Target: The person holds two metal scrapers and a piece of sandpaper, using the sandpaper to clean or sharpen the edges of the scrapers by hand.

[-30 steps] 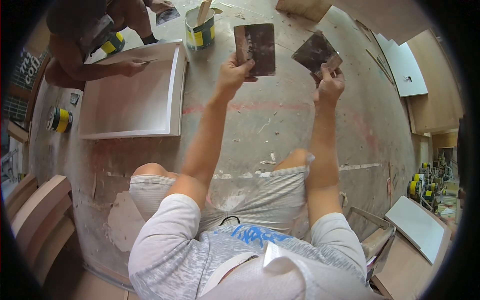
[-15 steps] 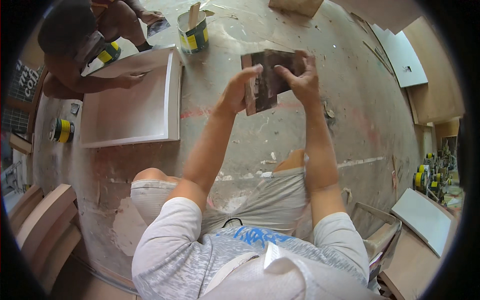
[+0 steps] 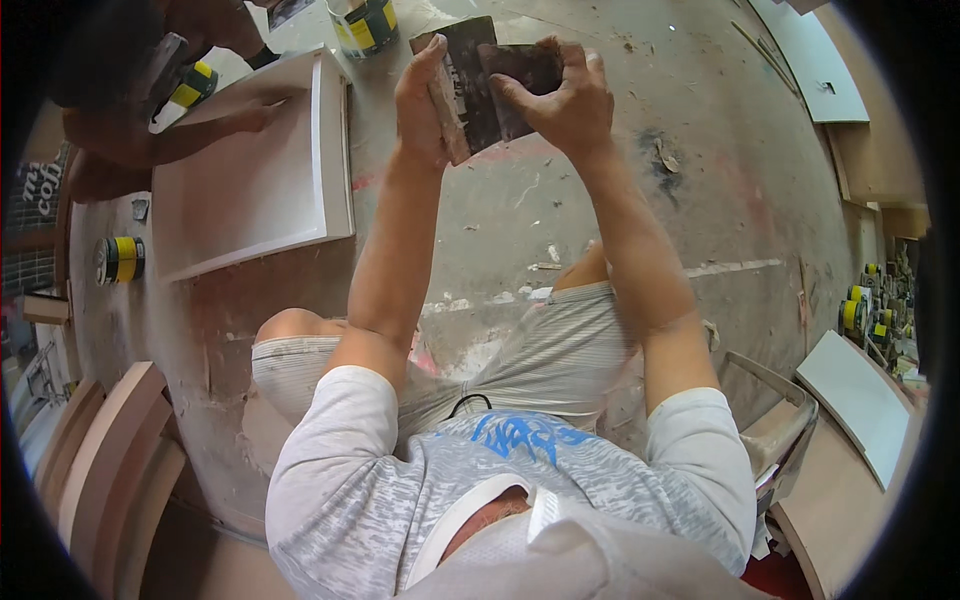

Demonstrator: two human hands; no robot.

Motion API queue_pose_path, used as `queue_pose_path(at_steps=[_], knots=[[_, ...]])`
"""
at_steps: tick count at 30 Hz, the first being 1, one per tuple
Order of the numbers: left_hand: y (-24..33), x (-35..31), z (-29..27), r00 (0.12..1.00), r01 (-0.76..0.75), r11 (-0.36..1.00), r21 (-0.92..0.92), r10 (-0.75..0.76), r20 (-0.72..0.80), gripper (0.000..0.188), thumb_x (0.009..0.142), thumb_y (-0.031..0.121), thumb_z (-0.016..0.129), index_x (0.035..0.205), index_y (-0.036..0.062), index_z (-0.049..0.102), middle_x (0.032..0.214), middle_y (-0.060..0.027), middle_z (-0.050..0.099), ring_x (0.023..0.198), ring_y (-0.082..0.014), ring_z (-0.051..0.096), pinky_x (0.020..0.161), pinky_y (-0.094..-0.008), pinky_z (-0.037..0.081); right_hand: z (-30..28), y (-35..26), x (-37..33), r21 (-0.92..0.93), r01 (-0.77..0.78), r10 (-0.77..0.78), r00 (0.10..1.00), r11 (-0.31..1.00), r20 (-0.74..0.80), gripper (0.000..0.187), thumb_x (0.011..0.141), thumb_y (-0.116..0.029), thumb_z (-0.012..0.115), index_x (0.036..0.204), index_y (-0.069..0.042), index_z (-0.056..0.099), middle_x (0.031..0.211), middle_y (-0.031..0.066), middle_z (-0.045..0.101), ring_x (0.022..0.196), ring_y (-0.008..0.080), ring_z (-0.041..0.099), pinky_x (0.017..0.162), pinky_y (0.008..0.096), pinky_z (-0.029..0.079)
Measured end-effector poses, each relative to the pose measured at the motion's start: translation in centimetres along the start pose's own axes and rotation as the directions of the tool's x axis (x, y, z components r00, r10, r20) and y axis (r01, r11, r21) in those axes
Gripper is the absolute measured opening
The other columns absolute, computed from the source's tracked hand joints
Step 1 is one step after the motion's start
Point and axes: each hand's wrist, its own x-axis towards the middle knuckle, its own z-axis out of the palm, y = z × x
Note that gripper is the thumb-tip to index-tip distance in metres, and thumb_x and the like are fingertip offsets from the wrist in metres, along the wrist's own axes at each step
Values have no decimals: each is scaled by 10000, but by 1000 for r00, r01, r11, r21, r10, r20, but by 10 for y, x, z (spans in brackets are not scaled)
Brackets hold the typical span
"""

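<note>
Head view. The left hand [image 3: 420,105] grips the larger dark plate [image 3: 472,85] by its left, pale-smeared edge: thumb along the near face, the other fingers largely hidden behind, their spacing impossible to tell. The right hand [image 3: 578,105] pinches the smaller dark plate [image 3: 522,65], thumb on the near face, index finger curled at the upper right corner. The smaller plate overlaps the larger one's right side, between the two hands, above the floor [image 3: 500,225].
</note>
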Motion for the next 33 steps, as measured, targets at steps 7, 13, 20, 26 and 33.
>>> queue_pose_path(at_steps=[7, 13, 20, 26, 33], knots=[[-1, 2, -14, 994, -46, 984, 171, 62, -88, 466, 868, 373, 498, 1116, -20, 536, 1026, -205, 626, 862, -311, 651, 806, -401, 543, 4, -23, -17, 116, -43, 29, 992, 992, 120, 625, 590, -411, 843, 1075, -131, 564, 970, 86, 605, 810, 247, 623, 707, 369, 528], [-2, 9, -5, 1000, 6, 1000, -12, -6, 29, 482, 879, 392, 476, 1106, -29, 535, 1025, -216, 623, 901, -321, 640, 842, -413, 528, 3, -20, -14, 386, -201, 124, 969, 900, 214, 635, 581, -471, 815, 1075, -157, 570, 896, 117, 596, 746, 270, 637, 695, 368, 534], [-5, 2, 1, 992, -73, 957, 279, 98, -75, 474, 893, 379, 468, 1107, -39, 527, 1025, -215, 617, 902, -323, 635, 827, -418, 529, -2, -21, -15, 179, -64, 67, 998, 982, -13, 596, 556, -445, 827, 1019, -155, 590, 912, 119, 585, 729, 280, 635, 661, 369, 537], [0, 7, 1, 997, -25, 995, 100, 18, 76, 496, 916, 387, 438, 1178, -30, 495, 1063, -192, 611, 921, -267, 634, 843, -386, 525, 0, -15, -8, 253, -3, 12, 999, 967, -35, 593, 557, -448, 825, 1025, -173, 586, 932, 109, 583, 737, 262, 645, 654, 372, 541], [0, 0, 6, 994, 106, 949, 298, -106, -15, 640, 940, 530, 370, 1260, -17, 458, 1145, -202, 579, 1018, -283, 605, 878, -386, 515, -11, -5, 7, 103, 161, -150, 983, 982, -109, 546, 558, -348, 865, 1003, -164, 607, 872, 48, 594, 725, 198, 659, 640, 311, 549]])
